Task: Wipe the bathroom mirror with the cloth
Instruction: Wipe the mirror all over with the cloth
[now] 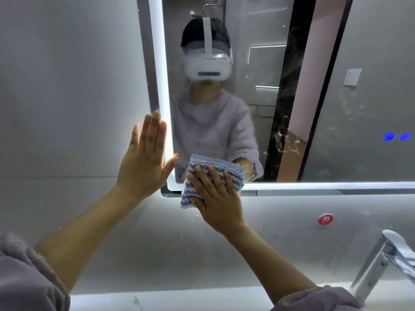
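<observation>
1. You are bracing your left hand (pixel 143 158) across the wall (pixel 67 86) and the lit left edge of the mirror (pixel 370 41). The fingers are straight and together, grasping nothing.
2. You are pressing the cloth (pixel 195 167), folded and striped blue and white, onto the mirror's lower-left corner. It is overlapping the lit bottom edge and hanging onto the wall beneath.
3. Your right hand (pixel 215 196) is lying flat on the cloth with the fingers spread and straight. It is pressing, not gripping.
4. Step in hand, as a judgement: you are wiping the corner, and most of the glass to the right is probably waiting. White splash marks (pixel 285 140) are showing right of centre.
5. The next move is calling for an even, flat stroke rightward toward those marks. Be going lightly near the blue icons (pixel 397 136), which are likely touch controls.
</observation>
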Demonstrator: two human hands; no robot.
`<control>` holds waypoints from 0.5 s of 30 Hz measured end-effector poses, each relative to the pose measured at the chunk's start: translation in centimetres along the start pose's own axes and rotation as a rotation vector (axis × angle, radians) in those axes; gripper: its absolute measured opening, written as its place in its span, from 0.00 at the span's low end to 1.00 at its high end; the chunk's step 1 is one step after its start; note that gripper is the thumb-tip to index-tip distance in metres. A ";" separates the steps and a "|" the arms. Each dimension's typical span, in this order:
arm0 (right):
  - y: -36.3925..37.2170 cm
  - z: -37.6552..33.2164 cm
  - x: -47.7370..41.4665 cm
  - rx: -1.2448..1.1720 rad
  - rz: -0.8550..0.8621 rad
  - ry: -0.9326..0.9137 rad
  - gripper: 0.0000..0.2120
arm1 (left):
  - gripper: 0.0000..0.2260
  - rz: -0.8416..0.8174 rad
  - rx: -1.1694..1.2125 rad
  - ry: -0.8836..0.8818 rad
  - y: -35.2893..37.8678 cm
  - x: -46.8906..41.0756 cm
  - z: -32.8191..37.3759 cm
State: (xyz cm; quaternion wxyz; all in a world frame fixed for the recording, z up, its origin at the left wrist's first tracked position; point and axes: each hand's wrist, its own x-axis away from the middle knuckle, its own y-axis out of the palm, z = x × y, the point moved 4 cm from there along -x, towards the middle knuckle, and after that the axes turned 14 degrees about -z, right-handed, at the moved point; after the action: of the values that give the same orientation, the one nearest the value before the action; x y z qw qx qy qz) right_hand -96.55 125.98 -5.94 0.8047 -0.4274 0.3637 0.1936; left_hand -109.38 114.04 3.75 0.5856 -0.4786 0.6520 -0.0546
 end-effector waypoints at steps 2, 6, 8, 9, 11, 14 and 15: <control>0.0 1.2 0.6 0.008 -0.004 -0.028 0.29 | 0.34 0.007 -0.009 0.005 0.0 0.0 0.0; -0.1 4.8 2.5 0.053 -0.021 -0.067 0.29 | 0.33 0.016 -0.021 0.008 0.1 0.0 0.1; -0.3 6.8 3.6 0.081 -0.023 -0.078 0.29 | 0.33 0.021 -0.031 -0.001 0.1 0.0 0.1; -0.5 7.9 4.2 0.097 -0.024 -0.082 0.29 | 0.33 0.022 -0.037 -0.006 0.1 0.1 0.1; -0.7 10.3 5.5 0.128 -0.022 -0.083 0.30 | 0.33 0.024 -0.047 -0.007 0.1 0.0 0.1; -1.0 13.1 7.2 0.149 -0.037 -0.066 0.30 | 0.33 0.025 -0.037 -0.003 0.0 0.0 0.2; -1.0 13.5 7.5 0.148 -0.043 -0.063 0.29 | 0.33 0.026 -0.033 -0.003 0.0 0.0 0.2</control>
State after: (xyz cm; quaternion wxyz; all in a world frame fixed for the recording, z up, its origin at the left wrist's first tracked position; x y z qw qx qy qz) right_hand -85.28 136.57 -6.01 0.8491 -0.3684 0.3421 0.1621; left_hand -109.22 114.14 3.67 0.5793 -0.4796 0.6582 -0.0353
